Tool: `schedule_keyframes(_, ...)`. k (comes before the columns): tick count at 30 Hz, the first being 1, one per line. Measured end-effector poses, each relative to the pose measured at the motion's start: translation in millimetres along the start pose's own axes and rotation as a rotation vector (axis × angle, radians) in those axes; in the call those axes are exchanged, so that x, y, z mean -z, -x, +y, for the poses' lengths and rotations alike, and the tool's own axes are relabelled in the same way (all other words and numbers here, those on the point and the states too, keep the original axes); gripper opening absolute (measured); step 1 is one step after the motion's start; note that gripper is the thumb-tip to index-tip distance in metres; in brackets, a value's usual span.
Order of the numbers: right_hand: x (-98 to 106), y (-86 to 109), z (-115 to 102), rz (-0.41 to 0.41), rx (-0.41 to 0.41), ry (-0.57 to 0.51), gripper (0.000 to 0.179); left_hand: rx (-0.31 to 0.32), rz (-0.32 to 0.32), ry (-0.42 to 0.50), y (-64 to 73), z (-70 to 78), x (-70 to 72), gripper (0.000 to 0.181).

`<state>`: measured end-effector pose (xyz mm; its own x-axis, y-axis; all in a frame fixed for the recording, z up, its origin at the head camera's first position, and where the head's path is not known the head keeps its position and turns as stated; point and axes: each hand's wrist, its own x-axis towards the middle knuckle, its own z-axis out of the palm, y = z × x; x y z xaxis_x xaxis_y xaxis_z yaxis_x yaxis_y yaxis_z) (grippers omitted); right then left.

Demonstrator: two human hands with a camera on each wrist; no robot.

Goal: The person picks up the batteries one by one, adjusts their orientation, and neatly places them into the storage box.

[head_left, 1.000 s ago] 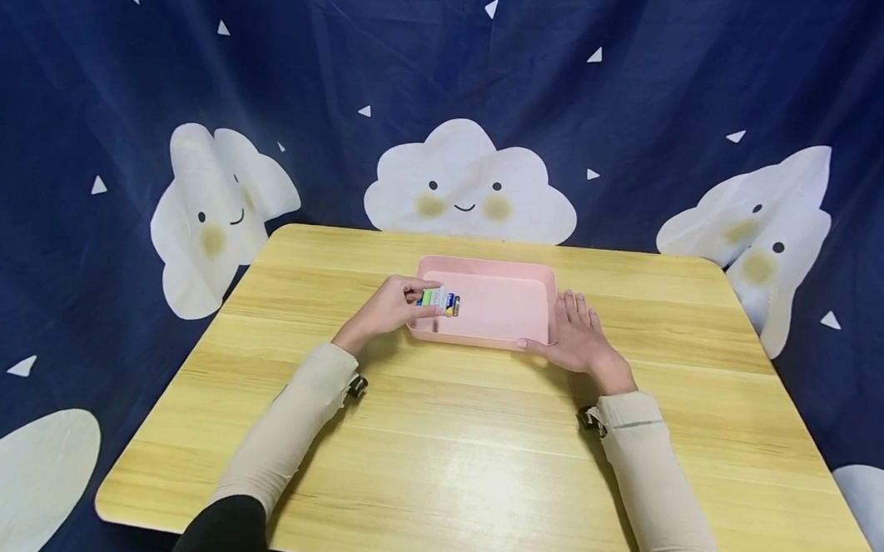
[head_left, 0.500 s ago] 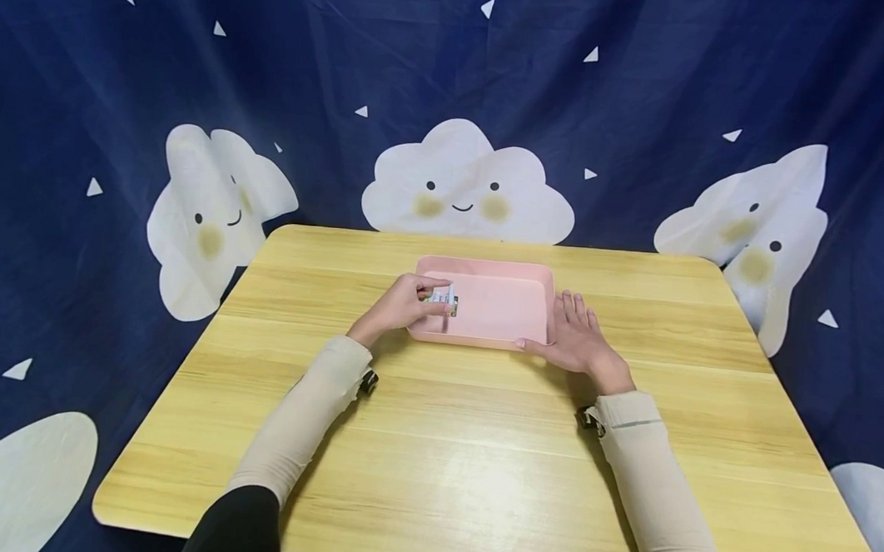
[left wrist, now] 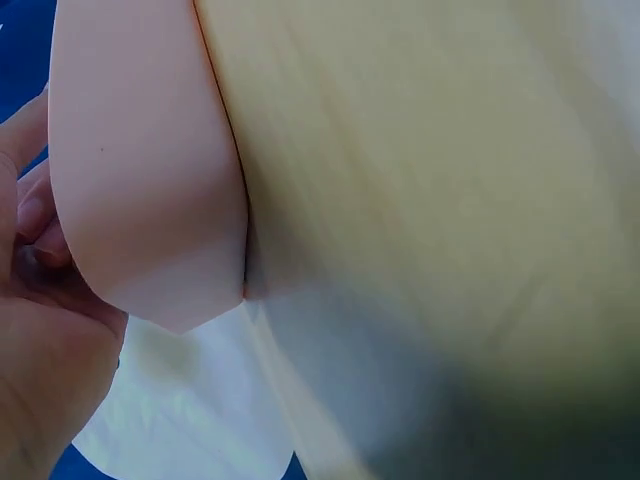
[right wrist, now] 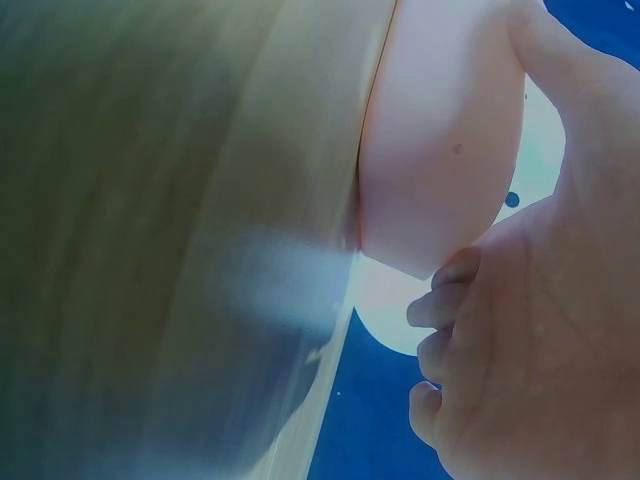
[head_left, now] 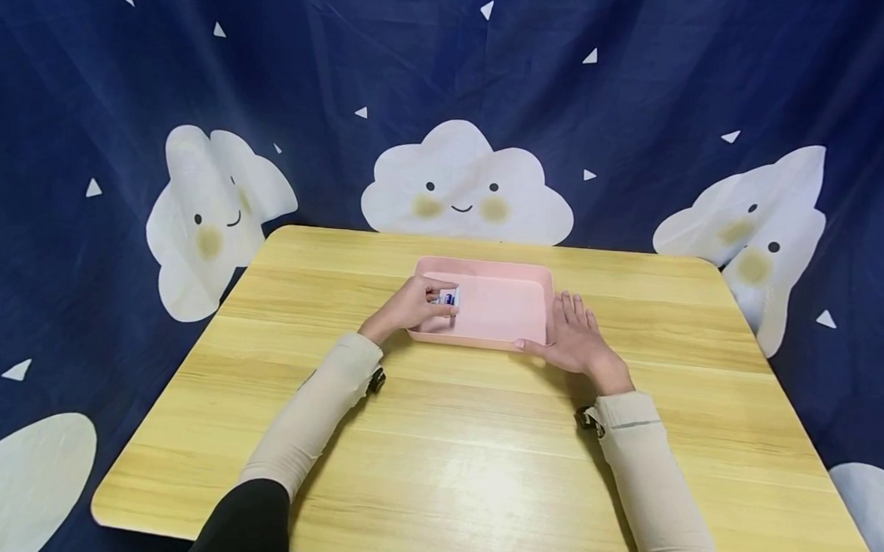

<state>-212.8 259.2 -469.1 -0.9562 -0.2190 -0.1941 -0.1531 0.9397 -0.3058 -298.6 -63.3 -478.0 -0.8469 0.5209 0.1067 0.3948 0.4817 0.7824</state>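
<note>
A shallow pink tray [head_left: 502,306] lies toward the far side of the table. In the head view my left hand [head_left: 408,303] reaches over the tray's left end, thumb and fingers pinching a small white block with a blue mark [head_left: 449,298]; its exact kind is unclear. In the left wrist view the tray's outer wall [left wrist: 150,170] covers part of that hand and all of the block. My right hand [head_left: 578,340] lies with extended fingers along the tray's right wall, its thumb at the front right corner. The right wrist view shows the right hand [right wrist: 545,340] close against the wall.
A wooden-patterned table [head_left: 433,442] with rounded corners carries the tray. Behind it hangs a dark blue curtain [head_left: 325,70] with white clouds and small triangles. Dark wrist cameras [head_left: 377,380] sit at both cuffs.
My left hand has moved slightly right, farther over the tray, with the small block. The block has turned, so its green and yellow parts no longer show. The right hand stays in place.
</note>
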Motion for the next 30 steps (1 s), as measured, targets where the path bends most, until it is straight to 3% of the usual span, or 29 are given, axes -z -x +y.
schedule_keyframes(17,0.7,0.6,-0.4,0.000,-0.005,-0.012,0.125,-0.015,-0.049,-0.100,-7.1,-4.2,-4.0,0.052)
schedule_keyframes(30,1.6,1.1,-1.2,-0.011,-0.009,-0.015,0.125,0.065,-0.062,-0.273,-11.5,0.7,-7.9,0.052)
